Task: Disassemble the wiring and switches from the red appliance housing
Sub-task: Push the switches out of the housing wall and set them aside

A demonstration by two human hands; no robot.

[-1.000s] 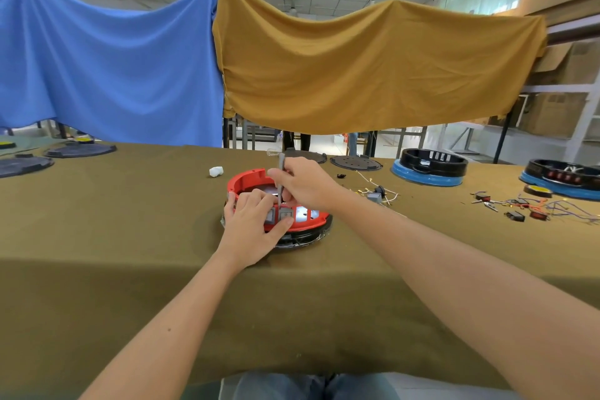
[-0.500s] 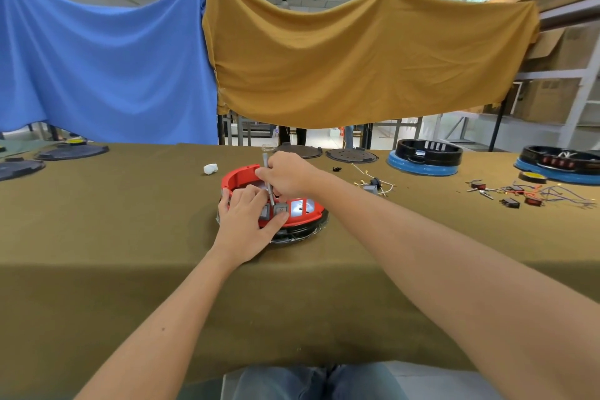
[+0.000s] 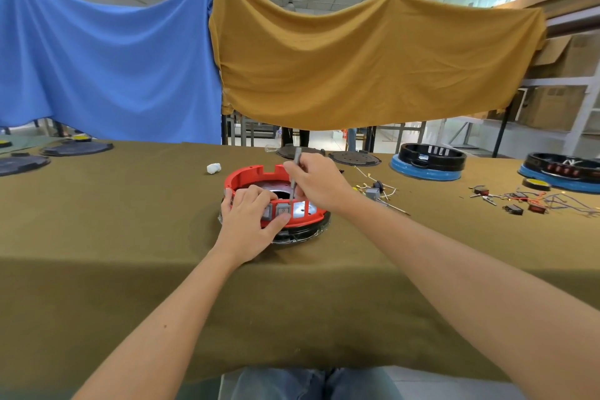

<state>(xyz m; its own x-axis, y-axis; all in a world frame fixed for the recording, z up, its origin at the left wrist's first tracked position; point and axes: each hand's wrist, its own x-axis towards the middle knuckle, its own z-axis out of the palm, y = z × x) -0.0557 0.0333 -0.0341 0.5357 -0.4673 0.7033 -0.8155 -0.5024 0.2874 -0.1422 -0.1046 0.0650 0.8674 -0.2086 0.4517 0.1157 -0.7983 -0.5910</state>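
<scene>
Olive-brown cloth covers the bench, and the near edge holds nothing but the two forearms reaching in. Just beyond them the left hand clamps the near wall of the red housing, fingers curled over the rim and thumb pressed up against the outer face beside the grey switches. The right hand pinches a thin metal tool and holds it nearly upright, tip down behind the rim right where the switches sit.

Compared with a second ago, both grips are much as they were; the tool's shaft has tilted only slightly and its tip has stayed at the back of the switch row, while the view has dropped a little. That suggests the prying or loosening of a switch is still under way and nothing has come free yet: two grey switches remain seated in the wall, with an open slot just to their right.

The housing sits on a dark base, directly between the two grips. Farther off to the right lie loose wires, then removed switches and wiring, and black housings on blue bases along the far edge.
</scene>
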